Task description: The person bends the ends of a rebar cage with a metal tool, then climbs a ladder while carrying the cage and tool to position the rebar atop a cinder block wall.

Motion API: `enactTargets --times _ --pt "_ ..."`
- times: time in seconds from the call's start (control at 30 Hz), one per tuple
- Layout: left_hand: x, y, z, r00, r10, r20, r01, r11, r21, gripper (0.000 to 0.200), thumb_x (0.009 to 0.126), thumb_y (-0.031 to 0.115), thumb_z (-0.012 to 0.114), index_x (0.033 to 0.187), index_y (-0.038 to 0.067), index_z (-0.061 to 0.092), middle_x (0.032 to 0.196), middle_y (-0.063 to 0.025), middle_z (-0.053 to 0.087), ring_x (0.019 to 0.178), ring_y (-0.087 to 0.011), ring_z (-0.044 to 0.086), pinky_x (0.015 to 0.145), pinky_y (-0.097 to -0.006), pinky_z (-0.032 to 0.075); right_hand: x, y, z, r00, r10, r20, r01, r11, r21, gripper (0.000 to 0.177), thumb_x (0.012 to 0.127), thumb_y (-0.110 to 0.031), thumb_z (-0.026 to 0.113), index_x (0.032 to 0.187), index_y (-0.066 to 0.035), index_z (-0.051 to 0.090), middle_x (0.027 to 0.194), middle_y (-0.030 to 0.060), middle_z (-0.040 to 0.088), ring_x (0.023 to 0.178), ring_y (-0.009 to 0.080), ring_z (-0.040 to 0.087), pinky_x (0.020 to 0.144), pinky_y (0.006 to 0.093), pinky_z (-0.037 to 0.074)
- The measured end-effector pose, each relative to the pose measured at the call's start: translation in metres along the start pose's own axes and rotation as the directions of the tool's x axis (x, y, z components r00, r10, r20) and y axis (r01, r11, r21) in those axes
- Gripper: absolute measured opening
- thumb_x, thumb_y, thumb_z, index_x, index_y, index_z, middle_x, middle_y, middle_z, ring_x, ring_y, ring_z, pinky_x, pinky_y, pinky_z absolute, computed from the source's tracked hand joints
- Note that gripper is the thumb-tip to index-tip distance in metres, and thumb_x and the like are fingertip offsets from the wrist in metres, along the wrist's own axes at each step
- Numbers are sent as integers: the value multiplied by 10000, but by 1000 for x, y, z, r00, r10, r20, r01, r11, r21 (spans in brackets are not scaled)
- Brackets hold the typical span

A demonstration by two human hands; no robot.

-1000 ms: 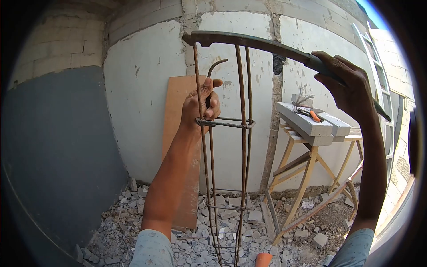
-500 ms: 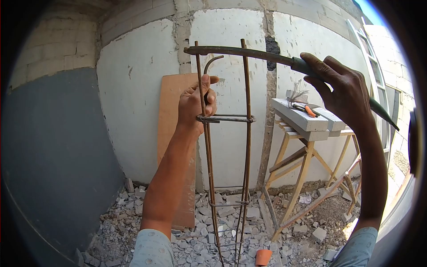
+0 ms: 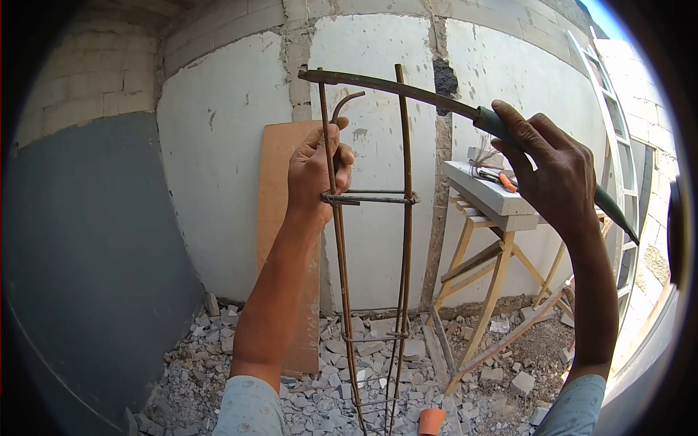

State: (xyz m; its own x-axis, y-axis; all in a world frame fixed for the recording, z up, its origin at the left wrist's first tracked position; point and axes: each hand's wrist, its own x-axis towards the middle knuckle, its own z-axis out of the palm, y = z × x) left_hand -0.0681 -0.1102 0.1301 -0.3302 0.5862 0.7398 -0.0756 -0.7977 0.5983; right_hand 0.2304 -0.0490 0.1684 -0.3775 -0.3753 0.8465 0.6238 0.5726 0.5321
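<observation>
An upright rebar cage (image 3: pixel 404 145) stands in the middle, its rods tied by thin square stirrups (image 3: pixel 378 196). My left hand (image 3: pixel 317 167) is wrapped round its left rods, just above the top stirrup. One of these rods has a bent, hooked top. My right hand (image 3: pixel 556 163) grips the green handle of a long metal bending bar (image 3: pixel 407 89). The bar slants across the top of the cage, and its far end sits at the tip of the front left rod.
Pale blocks (image 3: pixel 494 196) with orange-handled pliers (image 3: pixel 507 182) lie on a wooden trestle (image 3: pixel 502 272) at right. Rubble (image 3: pixel 320 400) covers the ground, with an orange cup (image 3: pixel 431 421). A brown board (image 3: pixel 280 167) leans on the wall; a ladder (image 3: pixel 614 123) stands far right.
My right hand has moved slightly down, and the handle end of the bar has dropped with it. The bar's far end has shifted up a little. My left hand keeps its hold.
</observation>
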Motion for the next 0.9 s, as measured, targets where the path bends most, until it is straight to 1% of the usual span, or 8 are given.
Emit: enactTargets --times 0.27,0.4,0.47,0.5,0.67,0.73,0.87,0.9 --pt "2 -1 5 998 5 -58 -3 999 39 279 1013 264 536 1152 33 609 677 -47 614 387 -54 460 329 -198 305 -8 -7 6 999 49 1 -49 999 -1 429 861 -248 723 1279 -215 634 681 1 579 507 125 546 433 328 460" --pt "5 -8 2 988 136 -75 -127 986 107 366 1035 334 466 1155 22 614 745 -44 631 587 -73 553 532 -226 442 -22 -15 7 990 139 22 -140 988 62 435 853 -240 731 1274 -193 636 690 9 586 513 129 554 435 325 463" --pt "7 -8 2 948 274 -164 -251 957 144 428 1044 378 428 1166 14 616 805 -39 637 721 -83 579 679 -245 468 -23 -19 1 975 192 111 -211 960 186 422 878 -189 707 1286 -125 620 753 59 634 559 176 597 495 349 484" --pt "1 -3 5 952 296 -80 -291 954 71 498 1040 441 412 1134 13 649 891 -17 631 827 -78 536 800 -242 413 -22 -20 -2 966 210 151 -244 933 264 417 890 -169 692 1293 -101 611 781 79 651 575 186 607 520 356 490" --pt "7 14 -11 863 500 66 -478 768 426 545 1010 503 455 1060 14 692 943 -51 662 769 -65 491 751 -207 413 -19 -16 -7 941 199 272 -321 777 541 381 926 -96 627 1297 -12 591 867 161 694 627 186 624 607 368 490" --pt "0 24 -3 851 503 148 -514 745 425 569 998 522 468 1081 0 679 988 -84 682 809 -72 551 756 -201 424 -13 -15 -10 929 208 307 -352 758 549 367 933 -94 617 1285 8 596 833 166 691 611 162 597 600 352 474" --pt "7 46 9 939 191 287 -261 938 227 598 971 544 496 1126 -16 637 1068 -149 685 983 -168 643 762 -218 480 -3 -2 -26 738 257 624 -595 684 422 375 953 -177 613 1247 56 606 663 88 619 505 108 465 493 311 396" --pt "10 49 13 925 97 367 -157 978 138 605 967 546 498 1141 -18 627 1072 -160 683 1020 -197 647 763 -230 497 -5 -3 -23 762 240 601 -582 662 473 397 958 -217 613 1249 53 607 628 64 597 486 92 448 477 301 391"
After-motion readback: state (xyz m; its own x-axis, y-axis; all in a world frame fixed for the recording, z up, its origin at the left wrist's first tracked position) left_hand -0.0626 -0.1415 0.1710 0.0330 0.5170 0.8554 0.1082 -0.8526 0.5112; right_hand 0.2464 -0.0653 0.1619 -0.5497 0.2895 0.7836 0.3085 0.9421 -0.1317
